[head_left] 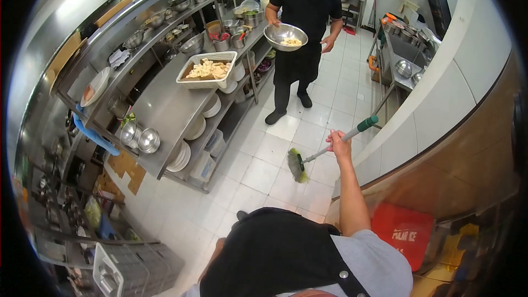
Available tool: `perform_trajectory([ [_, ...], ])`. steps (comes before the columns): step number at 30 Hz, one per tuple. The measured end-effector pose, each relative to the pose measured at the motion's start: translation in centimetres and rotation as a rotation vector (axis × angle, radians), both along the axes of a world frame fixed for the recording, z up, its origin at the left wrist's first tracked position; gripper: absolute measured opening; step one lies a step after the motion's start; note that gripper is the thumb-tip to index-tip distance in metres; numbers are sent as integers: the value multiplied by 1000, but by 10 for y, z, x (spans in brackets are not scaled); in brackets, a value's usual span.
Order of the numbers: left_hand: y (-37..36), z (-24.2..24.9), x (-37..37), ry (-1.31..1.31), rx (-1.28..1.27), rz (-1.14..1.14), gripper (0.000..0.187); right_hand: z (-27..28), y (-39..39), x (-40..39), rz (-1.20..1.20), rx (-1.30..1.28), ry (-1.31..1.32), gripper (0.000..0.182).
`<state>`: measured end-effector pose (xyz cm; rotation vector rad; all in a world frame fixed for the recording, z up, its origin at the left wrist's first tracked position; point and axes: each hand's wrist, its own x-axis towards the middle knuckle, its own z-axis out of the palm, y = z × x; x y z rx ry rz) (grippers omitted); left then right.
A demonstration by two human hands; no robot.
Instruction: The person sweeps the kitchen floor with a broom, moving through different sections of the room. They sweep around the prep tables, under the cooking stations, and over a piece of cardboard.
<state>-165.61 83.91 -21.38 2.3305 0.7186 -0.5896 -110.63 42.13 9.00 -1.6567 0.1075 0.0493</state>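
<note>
My right hand is wrapped round the grey handle of a broom, just below its green end grip. The broom's green bristles are low over the white tiled floor, left of the hand. My left hand is hidden behind my black apron; only a bit of that forearm shows at its left edge.
A co-worker in black stands ahead, holding a steel bowl of pale food. On the left, a steel table bears a white basket of food. A sink counter, a red box and a grey crate stand around.
</note>
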Motion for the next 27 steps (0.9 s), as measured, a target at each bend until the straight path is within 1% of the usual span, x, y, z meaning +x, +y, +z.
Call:
perform_trajectory([
  [1,3,7,0,-3,-12,-14,38,0,0,1,9,-5,1,36],
  [3,10,23,6,18,69,40,37,-1,0,3,0,-23,14,36],
  [4,12,15,9,84,284,181,36,-3,2,4,4,-33,22,36],
  [5,27,12,4,28,331,60,36,-3,3,6,0,-21,21,35],
  [6,49,-6,4,86,402,-146,36,-7,0,9,3,-11,27,34],
  [7,51,-2,7,77,353,47,34,-13,-1,11,14,-4,33,34],
  [8,55,-3,9,35,350,18,28,-15,0,10,9,6,30,33],
  [9,56,7,11,2,372,-125,23,-15,0,8,8,12,28,33],
  [10,56,3,10,-66,356,-160,22,-15,1,9,12,20,24,32],
  [12,41,-20,17,-173,-39,443,25,-22,-2,14,26,12,38,31],
  [14,26,-54,8,-256,191,152,30,-21,-3,13,42,-5,68,31],
  [15,12,-63,6,-228,219,118,32,-19,-3,11,39,-5,73,31],
  [16,-4,-70,3,-247,163,240,31,-18,-1,11,36,-3,78,31],
  [17,-13,-47,12,29,167,6,31,-21,-3,15,54,-7,88,31],
  [18,-31,-21,14,-2,94,250,32,-23,-4,18,71,-12,97,32],
  [19,-48,44,24,38,-2,443,33,-23,-2,18,79,-24,100,33],
  [20,-54,50,18,61,-33,518,38,-20,2,16,81,-31,99,34],
  [21,-57,43,10,85,-47,587,46,-18,8,12,85,-25,81,38],
  [22,-61,54,2,128,-75,531,49,-14,14,9,84,-16,61,41],
  [24,-70,59,-16,204,-124,660,40,11,28,-10,127,-43,68,46],
  [25,-73,50,-29,214,-75,510,41,27,39,-21,140,-51,64,48],
  [27,-84,6,-59,230,20,187,42,63,56,-51,254,-81,37,51],
])
